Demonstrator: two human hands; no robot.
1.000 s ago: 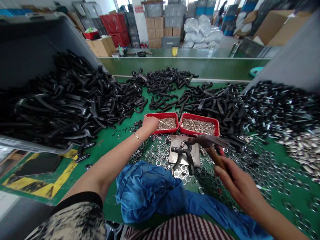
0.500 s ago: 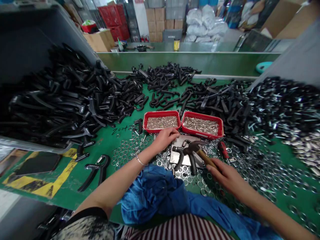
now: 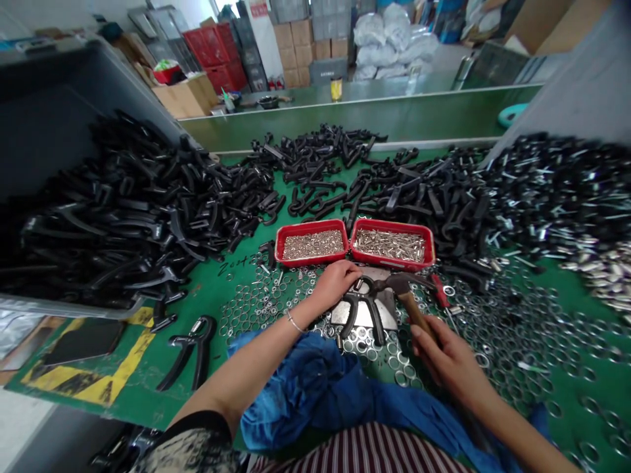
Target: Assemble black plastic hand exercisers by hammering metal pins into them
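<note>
- On the metal plate (image 3: 389,309), before the person, lay the sprung handle (image 3: 376,320), its two legs spread and reaching past the plate's near edge among loose rings (image 3: 404,374).
- The left hand (image 3: 335,286) was at the handle's top, over the plate's upper left corner; its thumb and fingertips were drawn narrowly together, and I could not tell whether they pinched anything small.
- The right hand (image 3: 451,355) had its fingers wrapped around the wooden shaft of the hammer (image 3: 417,312); the hammer's head lay across the plate's upper right edge, very near the handle, contact uncertain.
- Just beyond the plate's far edge stood the left red tray (image 3: 296,263) and the right red tray (image 3: 394,264), nearly end to end, leaving little room forward.
- A red-handled tool (image 3: 440,292) lay to the right of the hammer's head.
- Along the near side, blue cloth (image 3: 305,394) bunched up close to the rings.
- Toward the left, more green tabletop (image 3: 142,387) showed around a second sprung handle (image 3: 201,358), between the left forearm and the striped tape (image 3: 89,387).
- Heaped black parts (image 3: 172,210) spilled from the left bin's edge.
</note>
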